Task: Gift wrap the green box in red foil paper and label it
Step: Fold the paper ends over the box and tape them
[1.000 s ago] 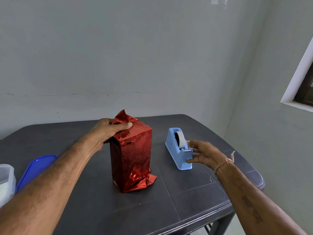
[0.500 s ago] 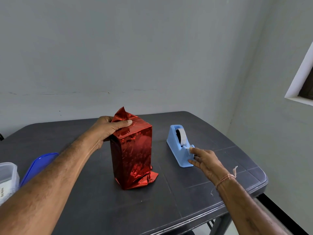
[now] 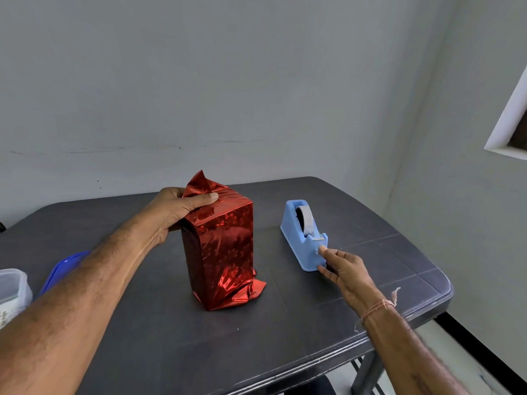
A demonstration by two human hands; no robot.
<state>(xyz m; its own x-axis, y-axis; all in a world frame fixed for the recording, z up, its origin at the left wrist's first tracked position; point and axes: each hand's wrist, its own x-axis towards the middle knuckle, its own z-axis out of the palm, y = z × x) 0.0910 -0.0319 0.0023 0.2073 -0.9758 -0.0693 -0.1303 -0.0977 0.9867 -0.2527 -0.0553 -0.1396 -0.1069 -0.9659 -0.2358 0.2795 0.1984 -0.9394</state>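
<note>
The box stands upright mid-table, its green hidden under red foil that is loose at both ends. The left hand grips its top, thumb pressing the foil and fingers hidden behind. The right hand, fingers fairly straight, touches the dispenser's near end. A blue lid and a container are cut off at the left.

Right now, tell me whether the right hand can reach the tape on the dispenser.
Probably yes: the right hand touches the blue dispenser at its front, just below the cutter; nothing blocks the tape.
</note>
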